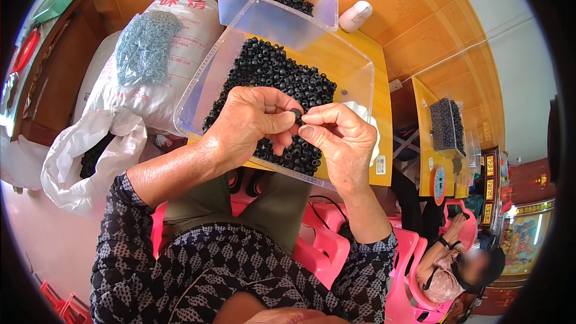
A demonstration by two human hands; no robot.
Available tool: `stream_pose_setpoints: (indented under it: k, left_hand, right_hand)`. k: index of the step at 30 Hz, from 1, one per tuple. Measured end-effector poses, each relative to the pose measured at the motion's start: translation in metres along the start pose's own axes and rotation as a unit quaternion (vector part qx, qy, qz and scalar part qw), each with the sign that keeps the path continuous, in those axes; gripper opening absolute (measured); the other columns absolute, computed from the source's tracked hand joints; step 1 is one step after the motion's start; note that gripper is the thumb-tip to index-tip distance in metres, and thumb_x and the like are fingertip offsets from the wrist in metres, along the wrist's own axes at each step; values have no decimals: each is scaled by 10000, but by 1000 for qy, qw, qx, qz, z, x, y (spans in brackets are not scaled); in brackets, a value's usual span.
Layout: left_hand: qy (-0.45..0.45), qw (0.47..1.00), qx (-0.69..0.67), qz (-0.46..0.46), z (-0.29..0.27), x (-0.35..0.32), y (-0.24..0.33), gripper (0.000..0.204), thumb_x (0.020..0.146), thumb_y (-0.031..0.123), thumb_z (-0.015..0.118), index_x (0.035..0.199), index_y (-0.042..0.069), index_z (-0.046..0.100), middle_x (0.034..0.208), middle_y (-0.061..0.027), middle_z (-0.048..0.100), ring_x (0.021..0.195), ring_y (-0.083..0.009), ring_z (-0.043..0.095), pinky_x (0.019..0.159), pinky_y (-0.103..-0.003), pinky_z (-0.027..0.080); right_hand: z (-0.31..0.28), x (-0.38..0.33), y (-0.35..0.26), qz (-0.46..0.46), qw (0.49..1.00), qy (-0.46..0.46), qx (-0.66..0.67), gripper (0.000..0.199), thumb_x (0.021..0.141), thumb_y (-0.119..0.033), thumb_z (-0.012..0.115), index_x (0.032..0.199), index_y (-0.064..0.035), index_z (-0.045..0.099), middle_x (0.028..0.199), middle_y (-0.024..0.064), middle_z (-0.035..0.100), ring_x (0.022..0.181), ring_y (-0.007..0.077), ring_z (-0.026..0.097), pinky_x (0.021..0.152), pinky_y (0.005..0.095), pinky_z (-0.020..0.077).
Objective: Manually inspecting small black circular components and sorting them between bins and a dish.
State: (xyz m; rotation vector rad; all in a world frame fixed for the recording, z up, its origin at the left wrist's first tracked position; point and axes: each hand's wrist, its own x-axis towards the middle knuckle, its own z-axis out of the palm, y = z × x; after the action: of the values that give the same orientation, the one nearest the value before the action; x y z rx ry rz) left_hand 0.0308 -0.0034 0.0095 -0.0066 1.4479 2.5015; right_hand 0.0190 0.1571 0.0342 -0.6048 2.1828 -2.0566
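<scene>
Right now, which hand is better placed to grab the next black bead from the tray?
Left. The left hand hovers directly over the black beads in the clear tray; the right hand sits past the pile's edge.

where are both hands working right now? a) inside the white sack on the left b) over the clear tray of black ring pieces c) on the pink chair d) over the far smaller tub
b: the left hand and right hand meet fingertip to fingertip on one small black piece, directly above the clear tray heaped with black ring pieces; the white sack and the smaller tub lie apart from them.
</scene>
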Motion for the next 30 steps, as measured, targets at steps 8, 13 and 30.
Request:
stream_pose_setpoints:
  k: [8, 13, 30]
  left_hand:
    - [-9, 1000, 10, -1, -1, -2, 0, 87, 829, -9, 549, 904, -43, 575, 696, -95, 596, 546, -139, 564, 474, -246, 456]
    - [-5, 1000, 14, 8, 0, -3, -1, 87, 820, -18, 554, 900, -43, 578, 684, -95, 593, 538, -141, 566, 469, -246, 456]
    - [-25, 999, 19, -41, -2, -2, 2, 76, 806, -37, 550, 876, -59, 571, 681, -117, 591, 523, -149, 569, 443, -254, 456]
  right_hand:
    - [-6, 3, 3, -27, 1000, -4, 13, 154, 661, 135, 665, 760, 24, 624, 807, 64, 587, 732, 104, 553, 649, 218, 487]
    - [-6, 3, 4, -9, 999, -12, 28, 148, 654, 126, 675, 748, 23, 625, 802, 63, 587, 725, 102, 550, 644, 218, 481]
    - [-11, 12, -4, 99, 992, -64, 53, 219, 633, 126, 673, 817, 17, 628, 798, 56, 591, 708, 109, 565, 636, 219, 490]
